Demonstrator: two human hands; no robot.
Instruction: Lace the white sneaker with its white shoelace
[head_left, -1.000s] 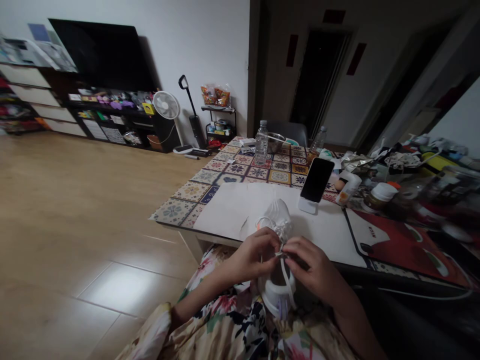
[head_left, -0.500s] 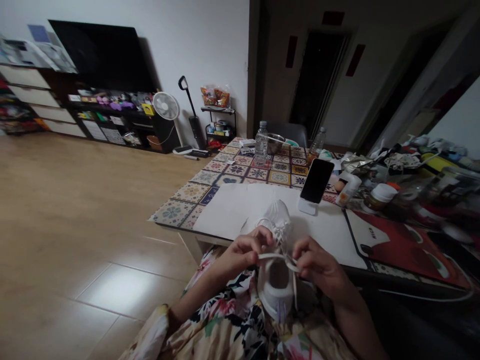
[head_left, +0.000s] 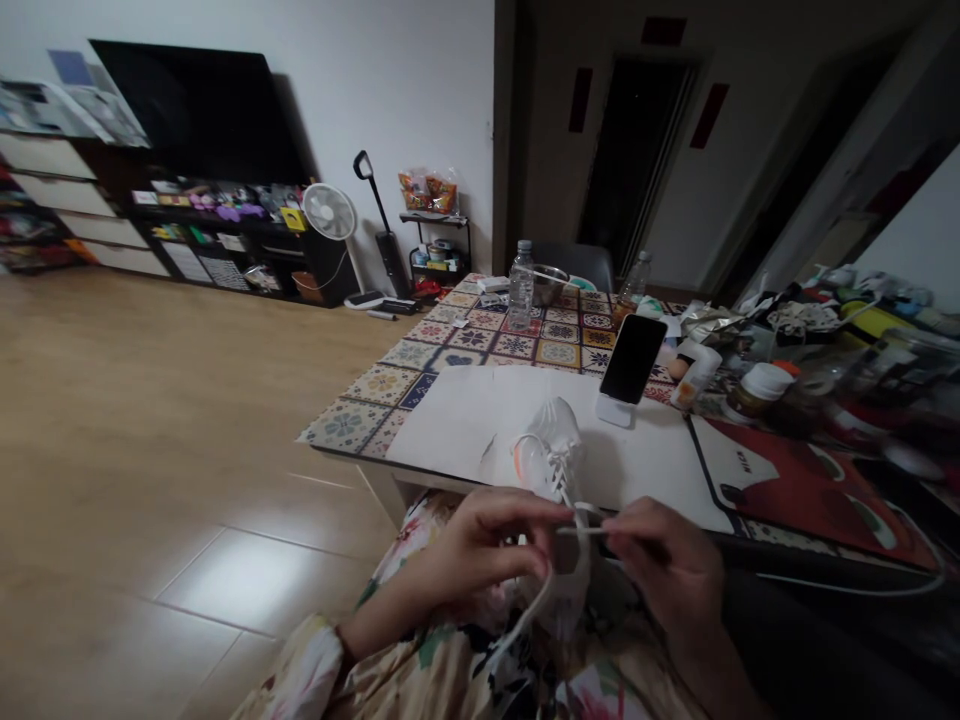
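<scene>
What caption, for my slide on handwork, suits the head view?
Left hand and right hand at a white shoe's lace, beside a patterned table.

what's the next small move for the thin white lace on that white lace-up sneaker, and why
I'd probably draw the right hand gently outward to snug the thin white lace: it pinches a strand stretched straight toward the left hand, while a curved bit beside it, over the white lace-up sneaker, looks slack.
</scene>
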